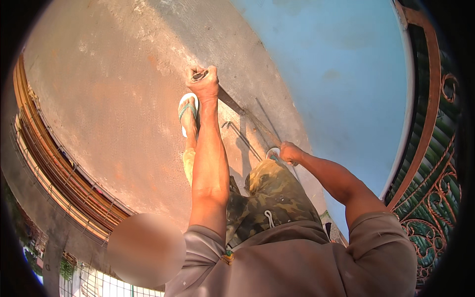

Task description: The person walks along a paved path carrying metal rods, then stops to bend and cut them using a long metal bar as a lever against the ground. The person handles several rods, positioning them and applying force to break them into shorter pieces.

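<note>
A long, narrow, brownish bar (257,123) runs slantwise from the far middle toward the near right, between my two hands. My left hand (204,85) is stretched far ahead, its fingers wrapped around the bar's far end, where a dark tip shows in the fist. Lower and to the right, my right hand (292,152) is closed at the bar's nearer part, beside my thigh. Its fingertips are mostly hidden. A thin rod with a bent, hooked end (241,137) shows beside the bar, near my legs.
My feet wear flip-flops (188,113) on the rough concrete floor (109,109). A smooth blue surface (341,84) spreads to the right, bordered by an ornate metal gate (420,168). Several long brown bars (64,173) lie stacked along the left, beside wire mesh.
</note>
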The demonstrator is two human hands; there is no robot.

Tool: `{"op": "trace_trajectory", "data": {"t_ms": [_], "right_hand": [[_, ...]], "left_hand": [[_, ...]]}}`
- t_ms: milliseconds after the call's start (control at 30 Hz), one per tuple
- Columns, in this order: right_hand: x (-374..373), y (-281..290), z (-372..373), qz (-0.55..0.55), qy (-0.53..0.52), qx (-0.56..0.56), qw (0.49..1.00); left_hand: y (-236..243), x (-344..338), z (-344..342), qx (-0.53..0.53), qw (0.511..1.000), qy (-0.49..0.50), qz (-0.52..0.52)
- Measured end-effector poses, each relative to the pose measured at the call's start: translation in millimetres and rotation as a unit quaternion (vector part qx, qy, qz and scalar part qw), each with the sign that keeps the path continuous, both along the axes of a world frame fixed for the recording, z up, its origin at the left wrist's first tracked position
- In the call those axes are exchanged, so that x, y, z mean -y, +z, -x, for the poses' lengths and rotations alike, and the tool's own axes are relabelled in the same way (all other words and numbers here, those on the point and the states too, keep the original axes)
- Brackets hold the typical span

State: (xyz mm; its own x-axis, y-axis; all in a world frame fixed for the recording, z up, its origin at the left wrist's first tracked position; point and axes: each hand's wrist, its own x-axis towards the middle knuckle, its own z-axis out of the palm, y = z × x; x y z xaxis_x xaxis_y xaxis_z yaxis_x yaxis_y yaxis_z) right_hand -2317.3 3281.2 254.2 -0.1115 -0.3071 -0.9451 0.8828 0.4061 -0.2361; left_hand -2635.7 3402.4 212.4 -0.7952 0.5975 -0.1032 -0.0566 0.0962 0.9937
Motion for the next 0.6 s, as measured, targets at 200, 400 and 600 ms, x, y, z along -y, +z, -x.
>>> {"op": "trace_trajectory", "data": {"t_ms": [200, 400, 600], "right_hand": [[63.4, 11.1, -15.7, -0.238, -0.32, 0.178, 0.9], [118.5, -4.5, -41.7, -0.303, -0.366, 0.111, 0.873], [170.4, -63.6, -141.6, -0.33, -0.353, 0.081, 0.872]], "left_hand": [[4.5, 49.2, -11.4, -0.017, 0.999, -0.04, -0.009], [35.0, 73.4, -30.6, -0.025, 0.996, -0.055, -0.067], [39.3, 66.7, -41.6, 0.045, 0.989, -0.087, -0.114]]}}
